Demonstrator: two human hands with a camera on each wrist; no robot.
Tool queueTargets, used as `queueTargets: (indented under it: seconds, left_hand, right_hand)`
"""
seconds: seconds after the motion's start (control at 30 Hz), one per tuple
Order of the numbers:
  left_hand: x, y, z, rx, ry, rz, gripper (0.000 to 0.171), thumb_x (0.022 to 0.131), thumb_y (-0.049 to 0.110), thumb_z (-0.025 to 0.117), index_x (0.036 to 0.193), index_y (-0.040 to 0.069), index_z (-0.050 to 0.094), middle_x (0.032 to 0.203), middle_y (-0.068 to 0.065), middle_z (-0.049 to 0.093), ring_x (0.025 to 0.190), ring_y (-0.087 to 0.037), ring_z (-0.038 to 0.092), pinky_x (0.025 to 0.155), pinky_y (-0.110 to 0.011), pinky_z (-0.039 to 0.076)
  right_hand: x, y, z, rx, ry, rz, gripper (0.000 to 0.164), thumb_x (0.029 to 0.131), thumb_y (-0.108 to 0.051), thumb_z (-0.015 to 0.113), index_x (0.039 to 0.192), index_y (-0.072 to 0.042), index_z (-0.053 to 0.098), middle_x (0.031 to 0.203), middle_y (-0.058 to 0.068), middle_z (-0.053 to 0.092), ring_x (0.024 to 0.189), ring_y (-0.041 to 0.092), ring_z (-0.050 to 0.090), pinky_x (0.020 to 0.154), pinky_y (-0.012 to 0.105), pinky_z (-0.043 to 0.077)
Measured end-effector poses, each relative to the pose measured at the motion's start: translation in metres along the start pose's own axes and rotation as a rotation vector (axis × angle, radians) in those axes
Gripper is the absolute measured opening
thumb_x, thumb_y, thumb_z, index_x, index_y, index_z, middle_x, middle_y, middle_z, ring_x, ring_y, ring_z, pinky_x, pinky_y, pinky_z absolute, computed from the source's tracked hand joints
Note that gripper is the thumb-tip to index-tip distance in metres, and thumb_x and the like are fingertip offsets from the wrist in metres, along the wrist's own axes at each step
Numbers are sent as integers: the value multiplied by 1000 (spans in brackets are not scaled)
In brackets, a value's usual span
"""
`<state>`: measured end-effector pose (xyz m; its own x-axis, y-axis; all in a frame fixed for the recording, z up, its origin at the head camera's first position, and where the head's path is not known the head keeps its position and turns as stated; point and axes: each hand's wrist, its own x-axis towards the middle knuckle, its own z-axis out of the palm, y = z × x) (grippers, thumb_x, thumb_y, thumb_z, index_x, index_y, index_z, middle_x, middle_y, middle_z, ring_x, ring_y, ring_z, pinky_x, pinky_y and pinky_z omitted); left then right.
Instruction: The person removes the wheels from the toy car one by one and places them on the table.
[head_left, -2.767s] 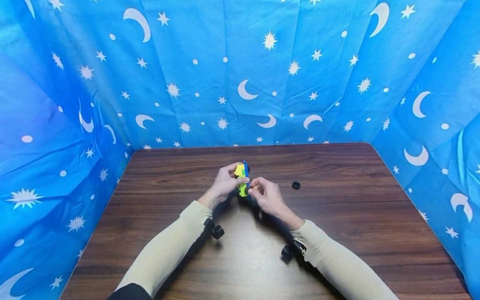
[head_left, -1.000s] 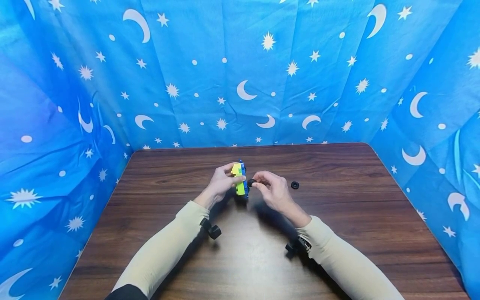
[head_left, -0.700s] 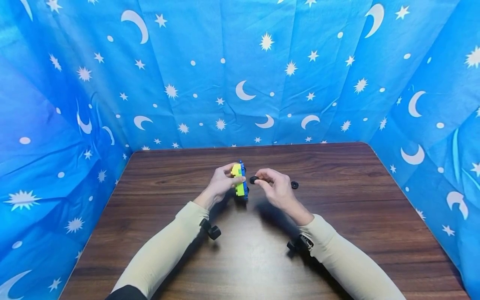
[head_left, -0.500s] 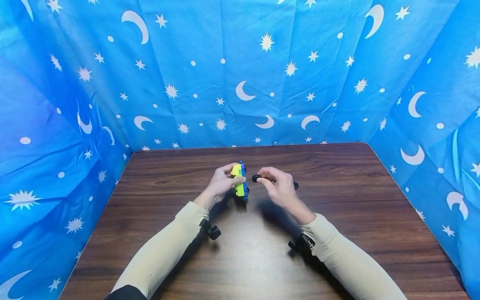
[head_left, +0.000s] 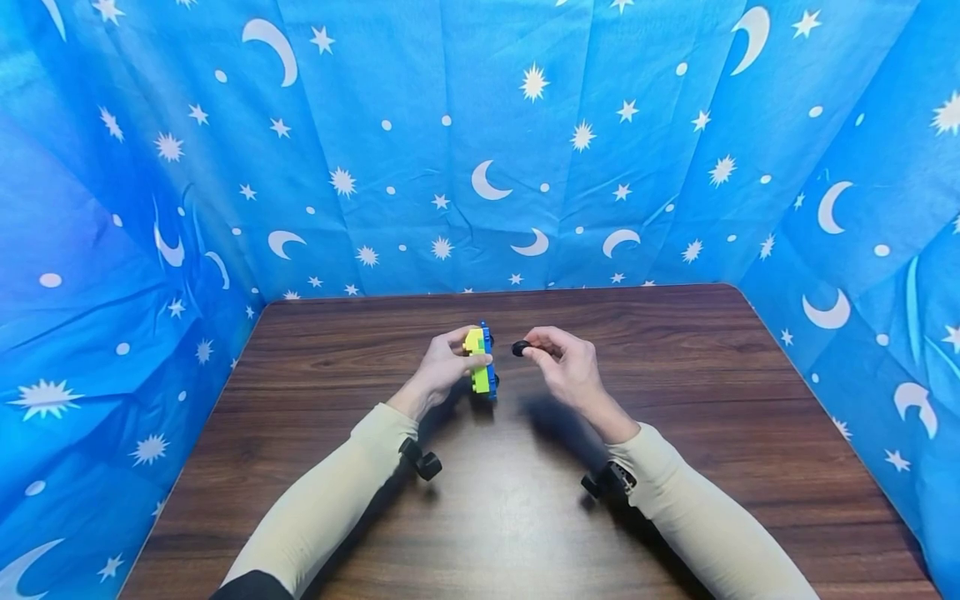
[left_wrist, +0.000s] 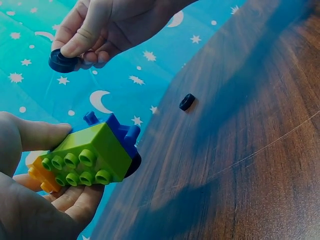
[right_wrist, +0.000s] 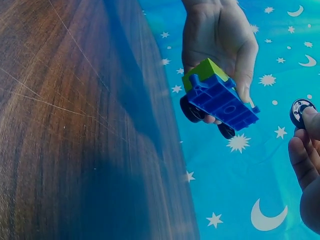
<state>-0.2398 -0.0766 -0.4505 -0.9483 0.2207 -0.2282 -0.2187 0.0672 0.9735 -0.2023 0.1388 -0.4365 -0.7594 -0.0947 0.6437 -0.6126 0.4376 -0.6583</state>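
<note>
While holding a little block car [left_wrist: 92, 137] up off the table [head_left: 480, 508] in the left hand [head_left: 444, 367], seems to be busy with a black wheel [left_wrist: 61, 62] in the right hand [head_left: 573, 371]. Definitely two-handed stuff here. Got the car clamped between left thumb and fingers, with the blue base [right_wrist: 227, 106] toward the right hand and the green studs facing away. Got the black wheel pinched between right thumb and fingers, up in the air near the car but not touching it.

As for the step in hand, looks like wheel work, probably fitting, possibly pulling off. Can't tell which from this, tbh. Can see mounted wheels [right_wrist: 191, 109] along one side of the car, and apparently no wheels along the other, though hard to be sure. Can also spot a loose wheel [left_wrist: 187, 102] lying on the table, well apart from the car.

If fitting, would call for squaring the black wheel up to a bare axle end and pushing straight on, while bracing the car firmly with the left hand. If removing, probably just calls for setting it down by the loose wheel. Wouldn't push at an angle, might twist the car out of the left grip.
</note>
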Motion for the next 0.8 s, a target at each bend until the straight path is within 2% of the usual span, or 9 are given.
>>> queueTargets:
  seconds: [0.23,0.4,0.57,0.8]
  left_hand:
    - [0,0,-1,27,4,9,60,85,5,73,140,18,52,123,-16,62,105,-24,63,88,-39,56]
    - [1,-1,0,-11,-2,4,62,84,3,73,140,16,51,122,-17,62,101,-23,64,83,-35,57]
    - [1,-1,0,-19,-11,3,62,84,2,73,141,16,50,122,-17,61,101,-23,64,85,-36,57]
    - [-1,-1,0,-8,-13,7,63,85,2,72,141,16,50,123,-18,61,103,-24,64,87,-38,56]
  right_hand:
    - [2,0,-3,-16,13,15,12,83,-6,76,93,-7,70,79,3,72,65,11,65,55,14,47]
    - [4,0,-5,-21,30,8,12,83,-5,76,93,-7,70,79,4,72,66,10,65,57,11,46]
    - [5,0,-8,1,48,9,12,82,-5,76,93,-5,71,79,6,72,66,10,65,58,10,47]
    - [8,3,-14,35,80,30,13,81,-5,77,93,-5,72,80,7,73,67,16,66,59,9,46]
